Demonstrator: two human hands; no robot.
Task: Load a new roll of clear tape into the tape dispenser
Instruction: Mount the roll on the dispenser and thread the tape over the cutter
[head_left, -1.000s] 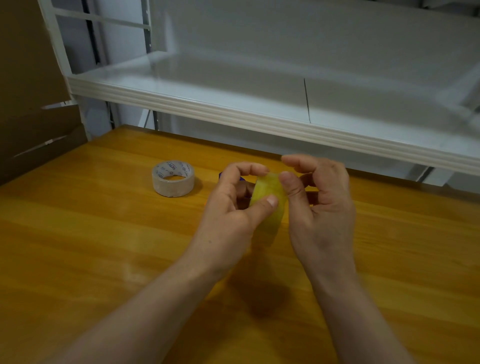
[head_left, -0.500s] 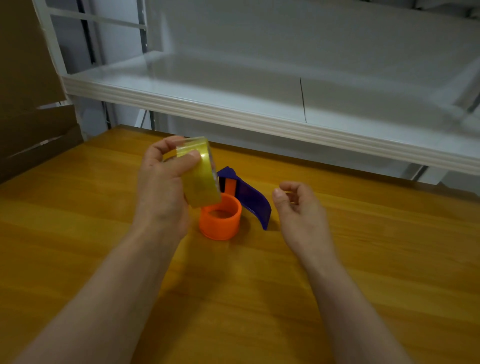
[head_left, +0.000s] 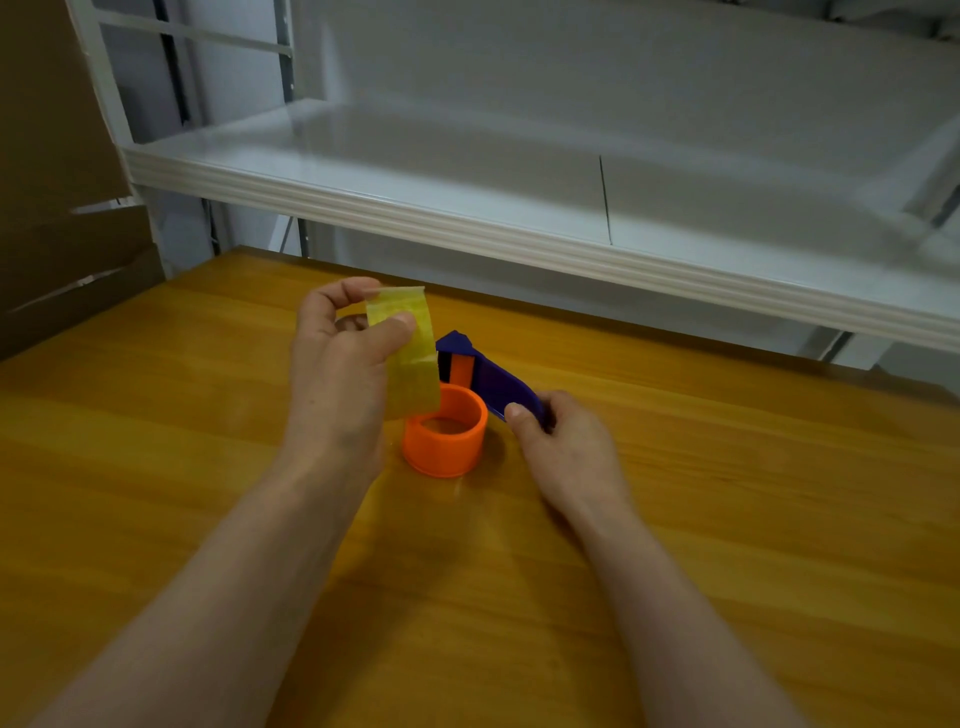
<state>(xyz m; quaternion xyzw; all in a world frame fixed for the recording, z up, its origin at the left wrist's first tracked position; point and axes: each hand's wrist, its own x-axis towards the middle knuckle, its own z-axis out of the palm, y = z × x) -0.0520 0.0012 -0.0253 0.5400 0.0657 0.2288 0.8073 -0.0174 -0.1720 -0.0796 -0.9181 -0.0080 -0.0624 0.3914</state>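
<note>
My left hand (head_left: 337, 384) holds a yellowish clear tape roll (head_left: 408, 353) on edge, thumb on its outer face, just above and left of the dispenser. The tape dispenser (head_left: 467, 395) lies on the wooden table (head_left: 727, 519): an orange drum (head_left: 445, 439) in front and a purple handle (head_left: 498, 387) running back and right. My right hand (head_left: 561, 441) pinches the near end of the purple handle. The other tape roll seen earlier is hidden behind my left hand.
A white metal shelf (head_left: 519, 244) overhangs the far edge of the table. Brown cardboard (head_left: 57, 208) stands at the left beside the shelf frame.
My left hand carried the tape roll from the middle to the left, uncovering the dispenser. My right hand let go of the roll and took hold of the purple handle.
</note>
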